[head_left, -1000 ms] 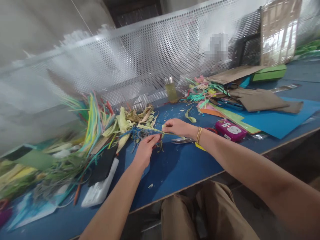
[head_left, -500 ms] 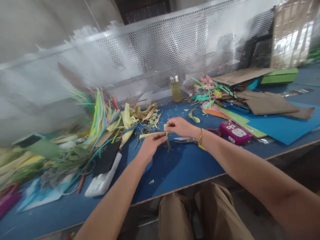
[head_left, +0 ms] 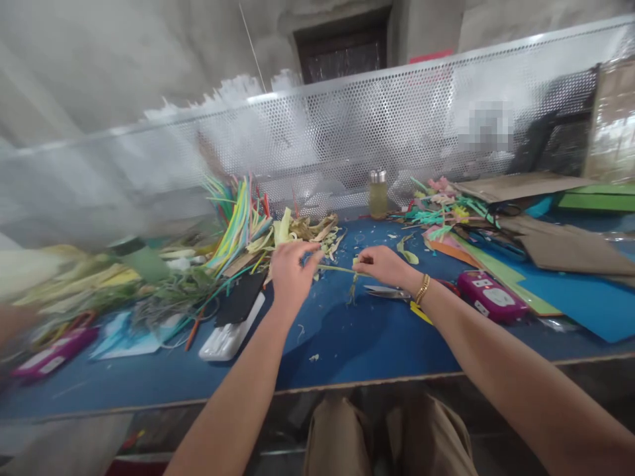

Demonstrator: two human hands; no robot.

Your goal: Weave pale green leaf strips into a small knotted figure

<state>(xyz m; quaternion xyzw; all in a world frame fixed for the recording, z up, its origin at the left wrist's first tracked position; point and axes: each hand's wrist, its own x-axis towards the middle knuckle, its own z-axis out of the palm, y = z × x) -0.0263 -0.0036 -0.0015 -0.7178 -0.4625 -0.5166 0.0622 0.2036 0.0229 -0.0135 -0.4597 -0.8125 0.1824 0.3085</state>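
My right hand (head_left: 381, 263) pinches a small pale green bundle with thin ends hanging down (head_left: 353, 291). A narrow pale green strip (head_left: 337, 268), which looks like corn husk, runs nearly level from this bundle to my left hand (head_left: 292, 274). The left fingers are curled around the strip's far end, and the palm hides where it is gripped. Under my right wrist lie scissors (head_left: 387, 292), with their blades pointing left. Behind my left hand is a heap of pale and dried husks (head_left: 310, 228).
Left of my arm lie a black phone (head_left: 241, 297), a white case (head_left: 232, 334) and colourful stems (head_left: 241, 225). A capped bottle (head_left: 378, 197) stands at the perforated screen (head_left: 342, 132). To the right are a purple box (head_left: 491, 296) and blue sheets (head_left: 570, 304). At far left, a blurred hand (head_left: 17, 327) shows.
My left hand has drawn away from the right, stretching the strip between them. The right hand keeps its pinch. The view has swung left, and a blurred hand now shows at the left edge.
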